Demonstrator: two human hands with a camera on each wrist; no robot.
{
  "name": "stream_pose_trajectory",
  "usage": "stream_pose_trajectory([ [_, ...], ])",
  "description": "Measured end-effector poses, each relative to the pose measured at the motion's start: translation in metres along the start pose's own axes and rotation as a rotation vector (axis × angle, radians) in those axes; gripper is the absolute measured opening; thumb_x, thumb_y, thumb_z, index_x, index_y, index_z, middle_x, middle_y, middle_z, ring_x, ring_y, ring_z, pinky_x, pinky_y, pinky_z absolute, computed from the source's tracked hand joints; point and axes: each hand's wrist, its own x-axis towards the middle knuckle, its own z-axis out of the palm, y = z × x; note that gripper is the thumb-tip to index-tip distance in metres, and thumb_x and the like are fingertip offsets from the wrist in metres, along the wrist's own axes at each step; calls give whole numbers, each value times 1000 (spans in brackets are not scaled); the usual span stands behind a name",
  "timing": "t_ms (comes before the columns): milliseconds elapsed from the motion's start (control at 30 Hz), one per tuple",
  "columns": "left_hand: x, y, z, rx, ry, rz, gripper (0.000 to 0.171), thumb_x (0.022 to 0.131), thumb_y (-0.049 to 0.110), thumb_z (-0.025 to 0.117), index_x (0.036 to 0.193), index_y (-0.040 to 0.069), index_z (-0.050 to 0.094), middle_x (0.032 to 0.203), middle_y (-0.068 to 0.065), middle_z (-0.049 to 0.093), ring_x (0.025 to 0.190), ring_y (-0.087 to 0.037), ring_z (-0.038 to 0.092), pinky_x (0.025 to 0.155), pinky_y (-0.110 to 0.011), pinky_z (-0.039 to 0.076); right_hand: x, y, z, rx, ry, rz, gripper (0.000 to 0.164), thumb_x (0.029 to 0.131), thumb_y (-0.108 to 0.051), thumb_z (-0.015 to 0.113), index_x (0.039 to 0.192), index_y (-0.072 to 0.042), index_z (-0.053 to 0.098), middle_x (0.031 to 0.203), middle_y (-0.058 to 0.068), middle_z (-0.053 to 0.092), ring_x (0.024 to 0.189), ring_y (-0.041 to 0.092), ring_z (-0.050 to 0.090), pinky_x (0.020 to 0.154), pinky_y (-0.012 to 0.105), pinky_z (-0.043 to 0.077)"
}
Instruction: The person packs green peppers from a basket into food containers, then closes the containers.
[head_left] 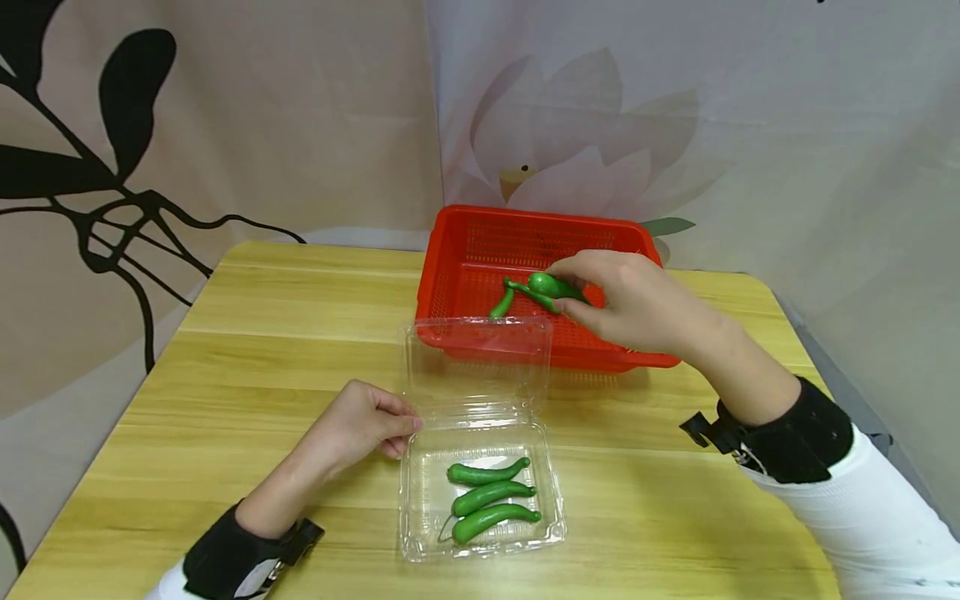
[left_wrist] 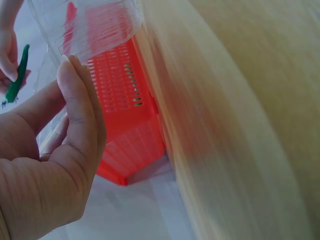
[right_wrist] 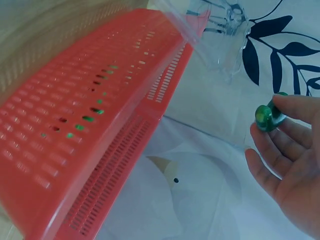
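Observation:
My right hand (head_left: pixel 637 304) is over the red basket, pinching a green chili pepper (head_left: pixel 551 285) between thumb and fingers. The pepper's rounded end pokes out from the fingertips in the right wrist view. Other green peppers (head_left: pixel 501 304) lie in the basket, partly hidden by this hand. On the table, a clear plastic clamshell box (head_left: pixel 555 500) stands with its lid raised toward the basket. Three green peppers (head_left: pixel 491 496) lie side by side in its base. At the box's left edge near the hinge, my left hand (head_left: pixel 367 425) pinches the plastic with thumb and fingers.
The red perforated basket (head_left: pixel 461 221) stands at the back of the wooden table (head_left: pixel 300 333), near a printed curtain (head_left: pixel 337 108). The box's see-through lid (head_left: pixel 476 367) overlaps the basket's front left rim in the head view.

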Motion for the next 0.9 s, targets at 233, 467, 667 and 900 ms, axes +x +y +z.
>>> stream_pose_trajectory([
  [233, 0, 0, 0, 2, 4, -4, 13, 94, -1, 75, 101, -13, 75, 75, -13, 71, 62, -15, 65, 60, -32, 65, -6, -10, 9, 29, 31, -82, 27, 90, -7, 83, 116, -8, 74, 97, -3, 70, 85, 10, 62, 77, 34, 58],
  [467, 0, 2, 0, 11, 8, -11, 13, 94, 0, 76, 101, -12, 76, 76, -14, 71, 62, -16, 65, 60, -32, 65, -11, -19, 23, 38, 46, -153, 30, 89, -8, 83, 117, -7, 73, 100, -3, 71, 83, 9, 61, 69, 30, 57],
  [667, -1, 2, -1, 2, 3, -4, 13, 95, 0, 75, 102, -12, 76, 75, -13, 70, 62, -16, 65, 60, -32, 65, -16, -33, 38, 51, -1, -176, 29, 92, -12, 81, 120, -11, 73, 107, -6, 72, 89, 8, 63, 76, 29, 59],
  [900, -2, 1, 0, 17, -3, 15, 12, 94, -1, 76, 100, -12, 76, 74, -12, 71, 61, -17, 67, 61, -35, 65, -21, -48, 55, 58, -79, -193, 29, 94, -16, 80, 122, -13, 72, 111, -8, 73, 103, 10, 68, 91, 34, 61],
])
